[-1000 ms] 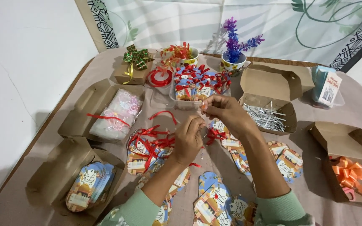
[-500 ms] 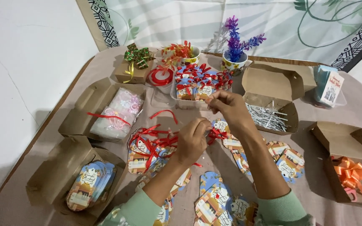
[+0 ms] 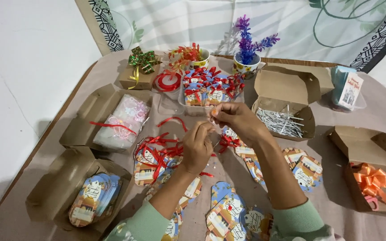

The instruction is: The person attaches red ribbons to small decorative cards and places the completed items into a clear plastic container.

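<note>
Hands lifting slightly since a second ago: left hand (image 3: 198,146) and right hand (image 3: 233,119) pinching a red ribbon (image 3: 227,142) on a gift tag (image 3: 230,134), counter (image 3: 45,147) centre, twelve o'clock of loose tags.

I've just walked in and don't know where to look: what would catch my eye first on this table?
Probably the two hands at the centre, the left hand and right hand raised together and pinching something small. Around them lie colourful tags tied with red ribbon, more of them packed in a clear tub behind. A purple flower sprig stands at the back, and an orange bow sits in a box at the right.
</note>
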